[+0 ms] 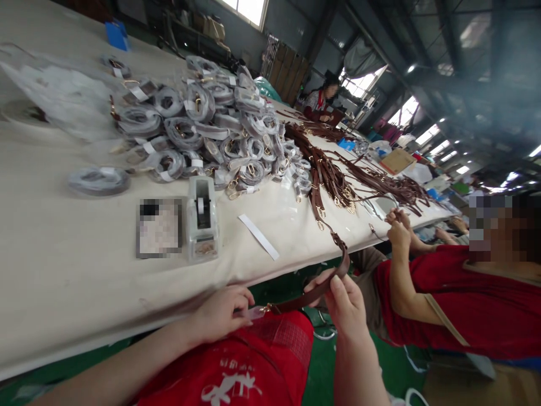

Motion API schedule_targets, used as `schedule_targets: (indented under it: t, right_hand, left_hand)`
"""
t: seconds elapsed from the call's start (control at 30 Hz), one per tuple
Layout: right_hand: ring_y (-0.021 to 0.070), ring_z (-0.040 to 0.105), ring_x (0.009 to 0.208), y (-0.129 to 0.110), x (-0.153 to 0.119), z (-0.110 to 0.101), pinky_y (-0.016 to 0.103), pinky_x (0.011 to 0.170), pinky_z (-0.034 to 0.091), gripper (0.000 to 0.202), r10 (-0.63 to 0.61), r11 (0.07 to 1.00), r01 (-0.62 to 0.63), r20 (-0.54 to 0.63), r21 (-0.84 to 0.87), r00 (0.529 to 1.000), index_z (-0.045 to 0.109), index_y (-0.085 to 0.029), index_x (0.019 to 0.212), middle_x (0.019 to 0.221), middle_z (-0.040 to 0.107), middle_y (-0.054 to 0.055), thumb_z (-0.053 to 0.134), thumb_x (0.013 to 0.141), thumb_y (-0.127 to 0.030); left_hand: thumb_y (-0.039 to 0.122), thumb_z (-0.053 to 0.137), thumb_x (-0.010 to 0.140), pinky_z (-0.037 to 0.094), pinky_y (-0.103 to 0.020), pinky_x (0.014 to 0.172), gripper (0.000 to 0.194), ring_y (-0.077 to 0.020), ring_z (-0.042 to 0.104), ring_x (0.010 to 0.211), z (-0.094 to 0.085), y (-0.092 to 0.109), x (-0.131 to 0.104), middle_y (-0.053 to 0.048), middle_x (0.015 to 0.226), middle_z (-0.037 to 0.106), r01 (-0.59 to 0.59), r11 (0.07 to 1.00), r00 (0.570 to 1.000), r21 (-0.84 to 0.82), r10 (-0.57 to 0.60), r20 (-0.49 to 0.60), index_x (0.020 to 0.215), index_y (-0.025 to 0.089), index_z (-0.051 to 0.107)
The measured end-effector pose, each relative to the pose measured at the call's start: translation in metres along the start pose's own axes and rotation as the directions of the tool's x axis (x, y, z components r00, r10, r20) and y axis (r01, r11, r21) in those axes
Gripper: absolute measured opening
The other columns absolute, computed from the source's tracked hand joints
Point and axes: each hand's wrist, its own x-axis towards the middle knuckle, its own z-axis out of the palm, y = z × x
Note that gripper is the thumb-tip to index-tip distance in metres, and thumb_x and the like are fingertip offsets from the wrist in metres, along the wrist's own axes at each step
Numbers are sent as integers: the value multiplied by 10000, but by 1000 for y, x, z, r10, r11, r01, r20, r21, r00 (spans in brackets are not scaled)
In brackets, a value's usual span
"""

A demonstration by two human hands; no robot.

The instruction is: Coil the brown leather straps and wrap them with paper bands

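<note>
A brown leather strap (pixel 300 300) with gold-coloured metal hardware stretches between my hands above my lap. Fingers and thumb of my right hand (pixel 347 298) are closed on the strap, whose far end curves up to the table edge. My left hand (pixel 222 313) is closed at the other end, on a piece of clear plastic film (pixel 253 313) beside the gold clasp (pixel 266 308). Part of its grip is hidden. Past the table edge lie a white paper strip (pixel 258 237) and a tape dispenser (pixel 203 220).
Plastic-wrapped coiled straps (pixel 211 124) form a heap on the table (pixel 105 299). To their right lie bundles of loose brown straps (pixel 323 169). Close on my right sits a co-worker in red (pixel 435 293), hands at the table edge. Another person (pixel 316 104) is farther back.
</note>
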Motion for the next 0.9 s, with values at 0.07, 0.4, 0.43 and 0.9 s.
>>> schedule_targets:
  t: [0.07, 0.4, 0.43, 0.9]
  right_hand:
    - [177, 661, 545, 2, 0, 1, 299, 542, 550, 279, 13, 1000, -13, 19, -10, 1000, 667, -185, 917, 758, 741, 71, 547, 957, -434]
    - [156, 646, 564, 10, 14, -9, 272, 569, 530, 263, 80, 995, -72, 104, -74, 991, 676, -174, 926, 778, 751, 65, 545, 971, -397]
    - [162, 649, 582, 11, 16, -11, 275, 577, 527, 272, 86, 993, -77, 101, -87, 991, 680, -171, 928, 785, 750, 68, 550, 967, -407]
    - [249, 659, 1037, 48, 16, 17, 381, 958, 478, 226, 18, 945, 57, 223, -322, 975, 756, -252, 1072, 1085, 741, 73, 639, 914, -363]
  left_hand:
    - [223, 774, 738, 456, -276, 828, 175, -207, 660, 929, -2, 6, 2, -33, 1006, 717, -19, 1000, 1000, -12, 19, 4, 615, 187, 655]
    - [431, 689, 844, 468, -217, 683, 236, -174, 669, 759, -16, 30, 11, -3, 831, 772, -1, 962, 968, -275, 69, 240, 934, 242, 797]
    - [486, 644, 866, 447, -214, 624, 305, -167, 647, 699, -17, 32, 10, 1, 782, 761, 45, 952, 960, -301, 42, 275, 951, 235, 796]
    - [602, 321, 979, 384, -238, 543, 578, -144, 529, 570, -4, 36, 18, -6, 665, 644, 154, 867, 985, -473, -95, 145, 804, 173, 668]
